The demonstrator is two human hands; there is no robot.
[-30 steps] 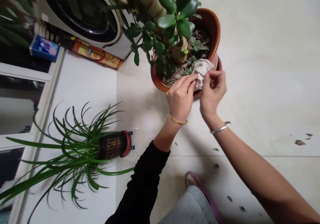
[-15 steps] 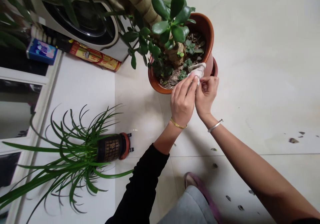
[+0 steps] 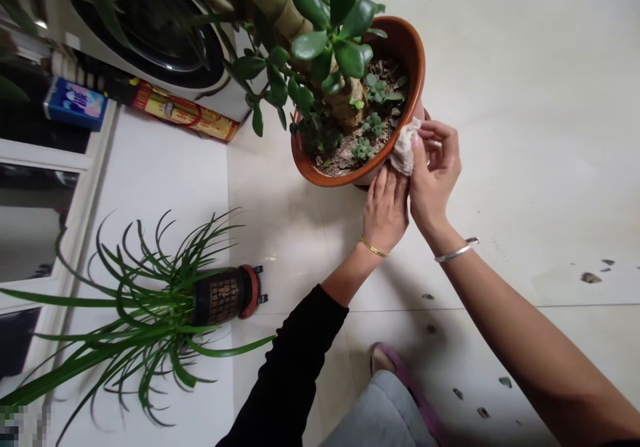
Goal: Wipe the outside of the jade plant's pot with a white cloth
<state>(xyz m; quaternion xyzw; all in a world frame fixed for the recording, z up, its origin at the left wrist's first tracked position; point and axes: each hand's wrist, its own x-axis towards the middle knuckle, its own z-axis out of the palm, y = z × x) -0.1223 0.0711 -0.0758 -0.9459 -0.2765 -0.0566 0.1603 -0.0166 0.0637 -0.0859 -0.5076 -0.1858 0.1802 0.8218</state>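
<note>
1. In the head view, a crumpled cloth [image 3: 406,147] is pressed against the outer rim of a terracotta plant pot [image 3: 416,67], its long axis lying along the rim.
2. The right hand [image 3: 435,170] is nearer, and the cloth is pinched narrowly by its fingers [image 3: 419,150].
3. The left hand [image 3: 385,210] is kept just below the cloth, its fingers spread and laid against the pot.
4. The pot is seen on the tiled floor [image 3: 525,167], near a washing machine [image 3: 150,47].

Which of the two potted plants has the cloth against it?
The jade plant in the orange-brown pot: the cloth sits on its rim under the right hand. The spiky plant in the dark pot stands apart, untouched.
</note>
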